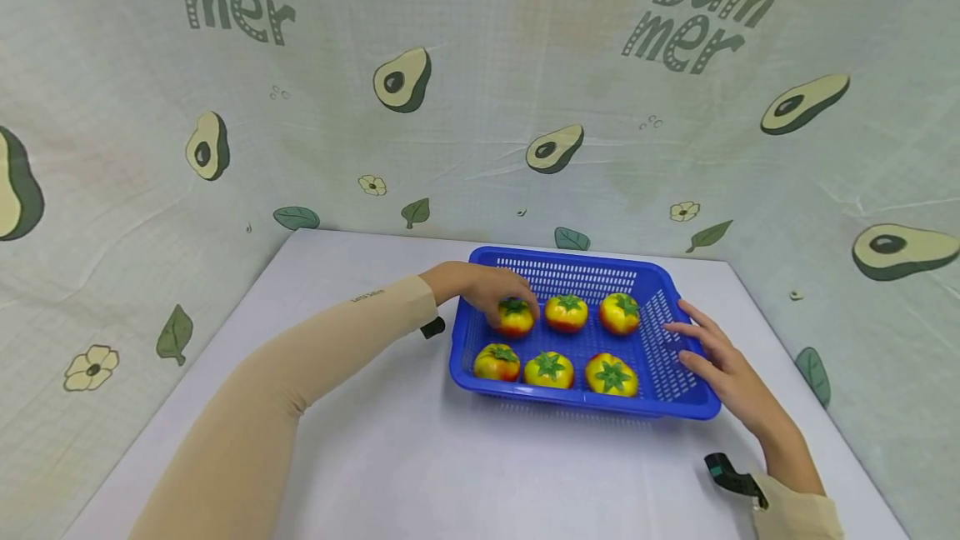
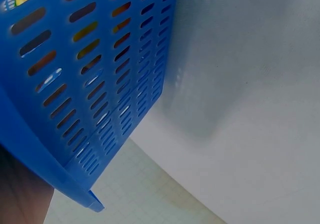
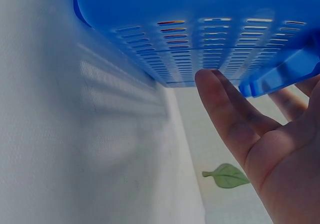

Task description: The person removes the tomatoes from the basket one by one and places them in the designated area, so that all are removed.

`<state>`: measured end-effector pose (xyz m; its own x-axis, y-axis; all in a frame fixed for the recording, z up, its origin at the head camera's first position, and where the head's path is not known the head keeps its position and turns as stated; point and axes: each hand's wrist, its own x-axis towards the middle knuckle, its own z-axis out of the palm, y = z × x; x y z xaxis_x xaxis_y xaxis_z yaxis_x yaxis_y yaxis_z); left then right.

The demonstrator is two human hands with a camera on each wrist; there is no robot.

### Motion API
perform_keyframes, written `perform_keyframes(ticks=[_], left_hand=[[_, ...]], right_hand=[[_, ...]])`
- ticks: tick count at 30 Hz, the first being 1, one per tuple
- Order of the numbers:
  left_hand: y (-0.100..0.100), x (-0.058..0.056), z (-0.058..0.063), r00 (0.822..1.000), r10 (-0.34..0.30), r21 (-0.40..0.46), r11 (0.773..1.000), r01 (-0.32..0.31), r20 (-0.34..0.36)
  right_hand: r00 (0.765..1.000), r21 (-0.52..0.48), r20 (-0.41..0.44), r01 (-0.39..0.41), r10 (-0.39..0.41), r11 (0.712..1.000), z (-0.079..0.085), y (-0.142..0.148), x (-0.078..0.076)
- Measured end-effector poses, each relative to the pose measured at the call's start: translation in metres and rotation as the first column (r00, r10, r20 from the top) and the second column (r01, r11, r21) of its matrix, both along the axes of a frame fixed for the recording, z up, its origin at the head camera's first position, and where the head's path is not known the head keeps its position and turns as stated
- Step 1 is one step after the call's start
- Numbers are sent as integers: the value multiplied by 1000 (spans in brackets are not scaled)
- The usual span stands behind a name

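A blue plastic basket [image 1: 525,391] with slotted walls stands on the table and holds several yellow-and-red tomatoes with green leafy tops. My left hand [image 1: 495,286] reaches over the basket's left side, its fingers curled around the back-left tomato [image 1: 515,320]. Beside that one sit the back-middle tomato [image 1: 566,315] and the back-right tomato [image 1: 619,313]. The front row has a left tomato [image 1: 497,363], a middle tomato [image 1: 549,370] and a right tomato [image 1: 611,375]. At the basket's right rim is my right hand [image 1: 727,369], fingers spread and loosely bent; whether they touch the rim is unclear.
The white table [image 1: 375,457] extends in front of the basket and to its left. A pale cloth [image 1: 465,132] printed with avocados and leaves hangs behind and along both sides. Dark wrist devices [image 1: 731,476] show at the sleeves.
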<state>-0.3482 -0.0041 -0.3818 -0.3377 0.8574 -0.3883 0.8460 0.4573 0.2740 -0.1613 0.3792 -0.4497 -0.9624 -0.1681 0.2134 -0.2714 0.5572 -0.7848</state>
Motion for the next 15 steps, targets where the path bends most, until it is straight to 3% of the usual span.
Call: perform_keyframes(ticks=[15], left_hand=[[-1,-1,1,999,22,17,1000,-22,23]], right_hand=[[1000,-5,5,1,-1,1000,0,0,0]])
